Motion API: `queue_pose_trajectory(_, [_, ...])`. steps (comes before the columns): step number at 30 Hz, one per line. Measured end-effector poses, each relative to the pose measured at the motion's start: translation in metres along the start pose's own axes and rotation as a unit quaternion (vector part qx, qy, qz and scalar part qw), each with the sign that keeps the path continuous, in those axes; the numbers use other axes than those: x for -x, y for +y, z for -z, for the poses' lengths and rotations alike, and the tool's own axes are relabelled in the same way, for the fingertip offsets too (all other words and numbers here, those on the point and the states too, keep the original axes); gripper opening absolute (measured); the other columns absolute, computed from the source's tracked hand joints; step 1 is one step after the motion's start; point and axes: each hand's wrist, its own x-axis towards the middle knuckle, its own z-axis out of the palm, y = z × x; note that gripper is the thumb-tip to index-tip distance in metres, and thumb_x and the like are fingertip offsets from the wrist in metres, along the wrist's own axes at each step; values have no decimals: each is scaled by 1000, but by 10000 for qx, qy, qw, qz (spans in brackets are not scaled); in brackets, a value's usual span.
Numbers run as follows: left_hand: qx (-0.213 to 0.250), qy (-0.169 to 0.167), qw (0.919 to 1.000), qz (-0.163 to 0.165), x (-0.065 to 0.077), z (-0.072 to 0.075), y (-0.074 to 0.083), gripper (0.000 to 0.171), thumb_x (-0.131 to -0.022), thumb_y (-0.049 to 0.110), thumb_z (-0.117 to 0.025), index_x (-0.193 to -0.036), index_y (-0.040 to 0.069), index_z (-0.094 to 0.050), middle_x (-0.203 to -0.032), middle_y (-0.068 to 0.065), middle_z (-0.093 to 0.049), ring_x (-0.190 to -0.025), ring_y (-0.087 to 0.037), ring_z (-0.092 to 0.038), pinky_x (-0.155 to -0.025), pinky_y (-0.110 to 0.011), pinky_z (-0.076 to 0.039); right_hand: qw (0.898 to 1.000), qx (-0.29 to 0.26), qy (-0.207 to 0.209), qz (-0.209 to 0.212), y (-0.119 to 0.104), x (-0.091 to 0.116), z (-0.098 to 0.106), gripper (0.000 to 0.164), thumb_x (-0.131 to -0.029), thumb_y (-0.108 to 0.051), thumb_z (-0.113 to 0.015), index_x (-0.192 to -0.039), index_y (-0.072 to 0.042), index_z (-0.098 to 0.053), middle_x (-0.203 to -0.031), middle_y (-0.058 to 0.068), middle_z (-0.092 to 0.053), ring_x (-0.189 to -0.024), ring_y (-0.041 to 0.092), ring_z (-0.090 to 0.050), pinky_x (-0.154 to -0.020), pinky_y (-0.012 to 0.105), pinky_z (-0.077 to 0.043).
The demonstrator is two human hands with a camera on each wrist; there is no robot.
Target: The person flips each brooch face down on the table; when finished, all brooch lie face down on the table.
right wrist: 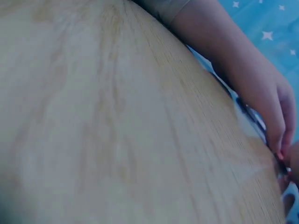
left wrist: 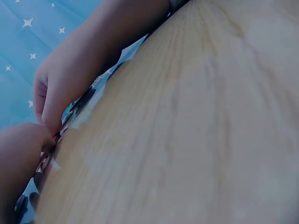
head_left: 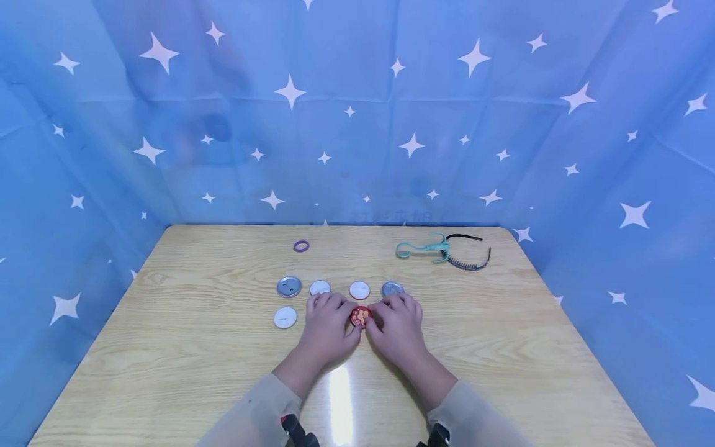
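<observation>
A red round badge [head_left: 360, 316] with a tan and white printed face lies at the middle of the wooden table. On its left edge my left hand [head_left: 328, 324] pinches it between thumb and fingers. My right hand [head_left: 398, 326] pinches the opposite edge, its thumb lying partly over the face. Both wrist views show the fingertips meeting low at the tabletop; there the badge is mostly hidden, a thin red sliver at most. Just beyond the hands lie two white discs, one [head_left: 320, 287] near the left fingers and one [head_left: 360, 290] straight ahead.
A grey disc with holes [head_left: 288, 286] and another white disc [head_left: 285, 317] lie left of the hands. A second grey disc [head_left: 393, 288] touches the view of the right fingers. Farther back are a purple ring [head_left: 301, 246], a teal clip-like item [head_left: 427, 247] and a dark headband [head_left: 469, 266].
</observation>
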Motion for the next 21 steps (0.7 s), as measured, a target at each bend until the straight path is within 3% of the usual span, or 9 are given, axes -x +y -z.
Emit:
queue_pose_trajectory(7, [200, 7, 9998, -80, 2, 0, -1, 40, -93, 40, -71, -126, 17, -75, -120, -1, -64, -122, -26, -52, -116, -60, -27, 9996, 9, -211, 189, 1, 2, 1, 35, -91, -36, -77, -119, -16, -80, -118, 7, -66, -128, 37, -46, -112, 64, -29])
queue_pose_trajectory(21, [406, 183, 9990, -45, 2, -1, -2, 43, -90, 36, -72, -127, 14, -75, -117, 0, -65, -121, -26, -52, -114, -56, -28, 9986, -320, 63, 411, 1, 1, -2, 35, -88, -32, -84, -117, -13, -80, -111, 6, -68, -122, 35, -49, -107, 61, -32])
